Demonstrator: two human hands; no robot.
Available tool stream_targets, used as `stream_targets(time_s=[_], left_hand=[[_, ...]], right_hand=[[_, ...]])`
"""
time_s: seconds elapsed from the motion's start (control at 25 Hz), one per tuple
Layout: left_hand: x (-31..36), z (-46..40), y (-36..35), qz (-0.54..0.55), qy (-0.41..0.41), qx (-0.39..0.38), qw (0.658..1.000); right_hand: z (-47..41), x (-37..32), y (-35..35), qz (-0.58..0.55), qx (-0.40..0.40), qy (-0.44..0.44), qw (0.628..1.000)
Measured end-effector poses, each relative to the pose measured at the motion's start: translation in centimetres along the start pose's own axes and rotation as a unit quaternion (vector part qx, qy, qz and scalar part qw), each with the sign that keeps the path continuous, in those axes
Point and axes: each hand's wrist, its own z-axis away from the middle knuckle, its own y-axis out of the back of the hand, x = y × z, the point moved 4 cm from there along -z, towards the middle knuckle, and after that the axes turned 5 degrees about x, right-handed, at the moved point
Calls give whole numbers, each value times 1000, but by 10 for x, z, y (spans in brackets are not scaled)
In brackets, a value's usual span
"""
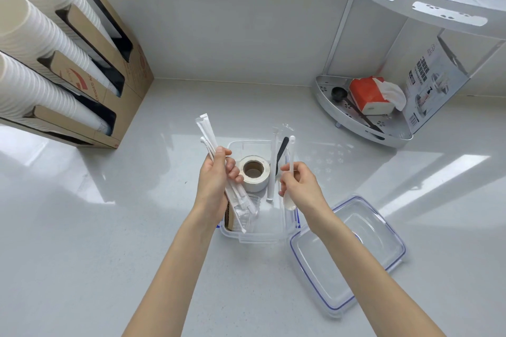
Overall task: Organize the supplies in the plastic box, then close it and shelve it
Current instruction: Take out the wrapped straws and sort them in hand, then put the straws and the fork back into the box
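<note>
Left hand (216,172): fingers are curling round a bundle of paper-wrapped straws (208,137), holding it tilted over the 9 o'clock side of the plastic box (260,238).
Right hand (298,183): fingers are pinching a thin clear spoon (290,172) above the 3 o'clock side of the box; its bowl end is pointing down.
Plastic box: sitting open on the worktop (109,227) at the centre, between the two forearms.
Inside the box: a roll of white tape (254,172) is lying toward 12 o'clock, and a wrapped white stick (272,164) and a black utensil (282,150) are leaning just beside it at 3 o'clock.
Lid (347,254): lying off the box at 4 o'clock, clear with a blue seal, one corner touching the box.
Around: a cardboard cup dispenser (128,63) holding stacks of white cups (41,44) is standing at 10 o'clock; a white two-tier corner shelf (383,131) is standing at 2 o'clock, carrying a red tissue pack (369,96), a black scoop (339,94) and a printed carton (430,82).
In the way: the left wrist and the straws are covering the box's 8 o'clock corner.
Hard to make out: brown and clear packets under the left hand are blurring together; the cup stacks and the shelf's top tier are running out of view.
</note>
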Motion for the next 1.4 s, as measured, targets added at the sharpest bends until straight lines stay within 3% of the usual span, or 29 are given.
stream_targets(time_s=[0.2, 0.44, 0.76, 1.0, 1.4], left_hand=[[0, -2, -1, -29, 1, -7, 1000], [-2, -14, -4, -50, 16, -3, 999], [-8, -20, -7, -72, 50, -7, 996], [-13, -20, -5, -46, 60, -31, 997], [-6, -3, -21, -142, -3, -74, 987]], right_hand=[[-35, -9, 12, 81, 76, -6, 994], [-69, -15, 2, 223, 107, -21, 969], [-85, -31, -13, 296, 122, 55, 946], [-85, -29, -8, 260, 105, 40, 959], [-41, -72, 27, 131, 85, 145, 977]])
